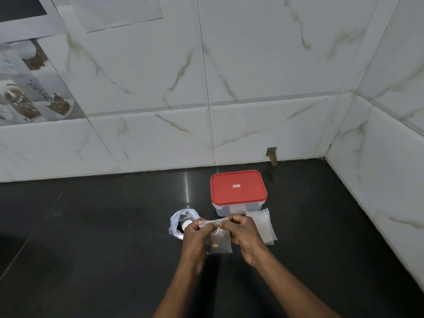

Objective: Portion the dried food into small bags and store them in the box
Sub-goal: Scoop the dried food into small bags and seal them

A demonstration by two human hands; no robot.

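Closing up a small bag w/ a little dried food inside.

Fingers of left hand [197, 235] & right hand [243, 230] are curled, thumbs vs forefingers pinching the top strip of the small bag [221, 243] over the middle of the counter [91, 237]. A few yellow bits of food [215, 245] sit low in it. Judging by the grip, it's the sealing step. Beyond, near the counter's back edge, the box [229, 208] stands w/ its red lid [238, 187] on. Spare bags [261, 223] lie just R of the hands, and a bigger plastic bag [181, 218] just L. Next: press along the strip till shut, then the lid must come off before the bag goes in.
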